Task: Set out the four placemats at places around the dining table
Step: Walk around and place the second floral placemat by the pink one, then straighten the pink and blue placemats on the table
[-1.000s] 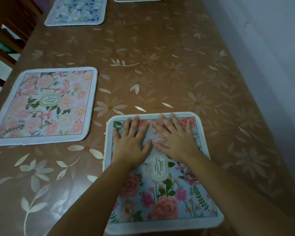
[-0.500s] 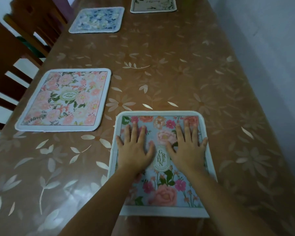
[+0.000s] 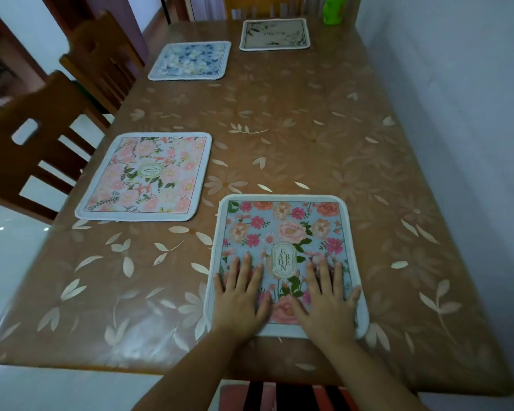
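Several placemats lie flat on the brown dining table (image 3: 324,137). Nearest me is a blue floral placemat (image 3: 282,229) marked GARDEN. My left hand (image 3: 241,295) and my right hand (image 3: 327,298) rest palm-down on its near half, fingers spread, holding nothing. A pink floral placemat (image 3: 149,176) sits at the left side. Farther back on the left is a blue-and-white placemat (image 3: 190,60). A beige placemat (image 3: 275,34) lies at the far end.
Two wooden chairs (image 3: 36,155) stand along the left side, another at the far end, and a striped seat (image 3: 279,397) is just below me. A green bottle (image 3: 333,8) stands at the far right corner. A wall runs along the table's right edge.
Both hands have slid back toward me along the blue floral placemat, from its far half to its near half. The view has pulled back, showing the whole table.
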Available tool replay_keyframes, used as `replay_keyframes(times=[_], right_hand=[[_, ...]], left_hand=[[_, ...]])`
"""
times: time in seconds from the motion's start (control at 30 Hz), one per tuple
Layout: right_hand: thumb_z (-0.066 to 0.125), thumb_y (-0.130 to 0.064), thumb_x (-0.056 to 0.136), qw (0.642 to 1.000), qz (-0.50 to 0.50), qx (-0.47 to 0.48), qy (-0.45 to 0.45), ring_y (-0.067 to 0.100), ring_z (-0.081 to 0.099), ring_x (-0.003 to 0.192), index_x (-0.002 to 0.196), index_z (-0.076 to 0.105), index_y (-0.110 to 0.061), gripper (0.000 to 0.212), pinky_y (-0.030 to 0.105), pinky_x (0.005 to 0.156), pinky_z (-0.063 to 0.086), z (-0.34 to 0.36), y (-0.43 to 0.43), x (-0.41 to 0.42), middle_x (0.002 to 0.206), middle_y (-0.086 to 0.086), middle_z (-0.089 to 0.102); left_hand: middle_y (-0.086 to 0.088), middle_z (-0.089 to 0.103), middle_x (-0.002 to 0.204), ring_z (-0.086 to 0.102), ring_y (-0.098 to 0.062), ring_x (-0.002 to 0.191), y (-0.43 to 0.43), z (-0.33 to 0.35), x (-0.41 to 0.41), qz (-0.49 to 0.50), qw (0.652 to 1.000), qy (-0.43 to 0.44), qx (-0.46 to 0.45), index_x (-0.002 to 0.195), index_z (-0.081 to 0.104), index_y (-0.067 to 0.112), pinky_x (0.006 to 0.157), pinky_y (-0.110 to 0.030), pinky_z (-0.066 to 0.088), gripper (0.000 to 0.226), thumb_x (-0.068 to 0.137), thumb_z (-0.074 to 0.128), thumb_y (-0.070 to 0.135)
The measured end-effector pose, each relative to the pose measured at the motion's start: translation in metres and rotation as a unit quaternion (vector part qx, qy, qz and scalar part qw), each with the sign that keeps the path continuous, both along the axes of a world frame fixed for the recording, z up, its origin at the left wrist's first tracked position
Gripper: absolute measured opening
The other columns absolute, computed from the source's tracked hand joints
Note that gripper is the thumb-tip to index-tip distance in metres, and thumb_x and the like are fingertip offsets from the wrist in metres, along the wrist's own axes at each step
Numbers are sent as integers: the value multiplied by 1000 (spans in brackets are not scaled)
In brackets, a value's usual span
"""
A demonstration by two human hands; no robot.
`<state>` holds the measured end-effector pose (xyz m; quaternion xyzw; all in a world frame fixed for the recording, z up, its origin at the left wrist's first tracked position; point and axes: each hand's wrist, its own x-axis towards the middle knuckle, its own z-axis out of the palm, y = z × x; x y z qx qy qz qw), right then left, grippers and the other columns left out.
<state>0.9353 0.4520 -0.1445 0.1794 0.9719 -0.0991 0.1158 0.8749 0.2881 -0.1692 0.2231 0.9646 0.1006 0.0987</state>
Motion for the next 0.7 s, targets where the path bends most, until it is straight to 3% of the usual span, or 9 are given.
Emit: replay_keyframes(times=[0.13, 0.23, 0.27, 0.33, 0.4, 0.5, 0.6, 0.7], right_hand=[[-5, -70, 79, 1000, -11, -5, -14, 43, 30, 131, 137, 33, -19, 86, 75, 87, 31, 7, -7, 6, 145, 12, 36], [-16, -75, 69, 999, -6, 0, -39, 38, 5, 139, 142, 3, -26, 90, 70, 100, 20, 7, -8, 5, 154, 8, 8], [-11, -77, 70, 999, -2, 2, -47, 35, -5, 140, 141, -5, -29, 86, 67, 103, 15, 6, -8, 5, 155, 5, -3], [16, -73, 80, 998, -9, -16, -54, 30, -10, 140, 143, 1, -30, 78, 62, 107, 13, 8, -7, 5, 156, 1, -4], [34, -65, 84, 998, -6, -36, -47, 27, 0, 141, 141, 17, -25, 72, 55, 111, 18, 17, -10, 5, 155, 1, 8], [42, -53, 87, 996, 12, -82, -33, 23, 21, 136, 137, 30, -18, 62, 41, 109, 30, 33, -26, 6, 148, 4, 27], [46, -49, 87, 995, 32, -93, -12, 20, 40, 121, 133, 36, -21, 55, 35, 96, 41, 51, -56, 8, 136, 1, 42], [43, -48, 89, 994, 77, -62, 38, 17, 40, 122, 130, 39, -21, 50, 35, 99, 37, 70, -97, 8, 134, -2, 44]], left_hand=[[2, -21, 147, -30, -18, 132, -5, 2, 7, -4, 1000, -14, 3, 135, -16, 38, 103, -45, -25, 69, 82, 21, 64], [4, -20, 149, -31, -15, 132, -10, 1, 13, -1, 1000, -26, 0, 134, -17, 37, 101, -46, -26, 73, 82, 24, 68], [4, -19, 149, -31, -14, 131, -11, 2, 13, -2, 999, -34, -3, 135, -17, 36, 102, -47, -23, 75, 82, 25, 69], [4, -16, 151, -30, -14, 131, -14, 7, 10, -14, 998, -59, -11, 138, -13, 34, 105, -51, -16, 79, 81, 27, 70], [2, -11, 154, -22, -17, 134, -15, 18, 5, -21, 995, -94, -34, 142, -5, 33, 106, -58, -6, 80, 80, 32, 68], [-6, 5, 155, 2, -31, 138, -27, 43, -1, 31, 991, -127, -40, 141, 14, 28, 106, -61, 6, 69, 83, 33, 61], [-8, 18, 152, 12, -29, 137, -59, 70, 0, 51, 995, -86, -17, 139, 25, 24, 108, -56, 10, 61, 86, 37, 53], [-6, 30, 148, 21, -26, 135, -110, 96, 6, 55, 998, -7, 23, 133, 36, 22, 108, -51, 15, 53, 87, 40, 46]])
